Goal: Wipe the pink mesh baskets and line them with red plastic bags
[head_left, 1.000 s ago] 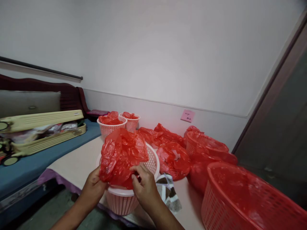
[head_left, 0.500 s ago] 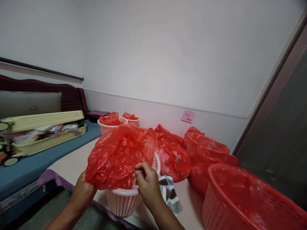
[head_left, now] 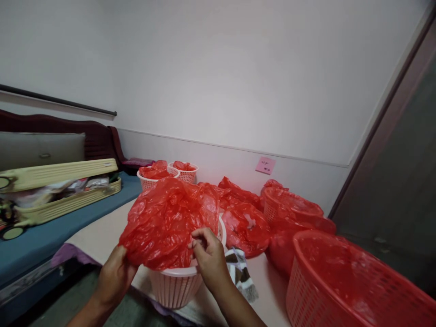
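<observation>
A crumpled red plastic bag (head_left: 173, 218) is spread over a white plastic basket (head_left: 177, 288), covering most of its top. My left hand (head_left: 117, 274) grips the bag's left edge between thumb and fingers. At the bag's right front edge, my right hand (head_left: 207, 256) is closed with thumb and forefinger curled together, pinching the plastic just above the basket rim. What lies inside the basket is mostly hidden by the bag. Beside my right wrist lies a brown, white and grey patterned cloth (head_left: 241, 272).
Two more white baskets with red bags (head_left: 155, 170) stand at the back. Filled red bags (head_left: 245, 227) and a large red basket (head_left: 340, 281) crowd the right. An open yellow suitcase (head_left: 64, 204) lies on the blue bed (head_left: 132, 184) at left. A pink note (head_left: 265, 165) is on the wall.
My left hand has shifted slightly left and down, drawing the bag's left edge with it. The right hand stays at nearly the same spot.
</observation>
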### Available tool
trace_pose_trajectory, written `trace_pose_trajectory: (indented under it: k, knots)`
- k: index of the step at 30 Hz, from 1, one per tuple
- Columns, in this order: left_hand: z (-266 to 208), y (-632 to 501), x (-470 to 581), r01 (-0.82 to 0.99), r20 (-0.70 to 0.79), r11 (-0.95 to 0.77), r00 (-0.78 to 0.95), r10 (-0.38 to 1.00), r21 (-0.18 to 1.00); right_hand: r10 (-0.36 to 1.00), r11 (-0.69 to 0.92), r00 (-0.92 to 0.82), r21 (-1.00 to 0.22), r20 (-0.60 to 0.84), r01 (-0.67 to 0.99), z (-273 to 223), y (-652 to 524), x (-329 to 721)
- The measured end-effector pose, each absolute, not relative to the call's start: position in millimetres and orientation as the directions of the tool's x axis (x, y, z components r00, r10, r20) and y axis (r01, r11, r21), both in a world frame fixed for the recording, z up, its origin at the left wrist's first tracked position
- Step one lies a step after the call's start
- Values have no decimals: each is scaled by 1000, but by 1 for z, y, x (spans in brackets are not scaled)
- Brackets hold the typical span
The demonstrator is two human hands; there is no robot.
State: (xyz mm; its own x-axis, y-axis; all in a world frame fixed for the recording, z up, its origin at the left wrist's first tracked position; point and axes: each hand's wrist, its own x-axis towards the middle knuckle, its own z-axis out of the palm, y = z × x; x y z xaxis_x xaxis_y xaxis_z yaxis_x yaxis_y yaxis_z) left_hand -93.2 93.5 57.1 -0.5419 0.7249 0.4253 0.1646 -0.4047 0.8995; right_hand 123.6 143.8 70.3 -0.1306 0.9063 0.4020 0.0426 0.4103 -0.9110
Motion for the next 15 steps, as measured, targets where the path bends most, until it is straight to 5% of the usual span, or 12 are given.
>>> trace_pose_trajectory:
  k: [8, 15]
  knots:
    - [63, 98, -79, -386, 175, -259, -240, 955, 885, 807, 572, -50, -759, 588, 310, 92, 180, 137]
    - [65, 96, -84, -327, 199, -251, -187, 962, 911, 952, 303, -86, -872, 294, 384, 92, 221, 122]
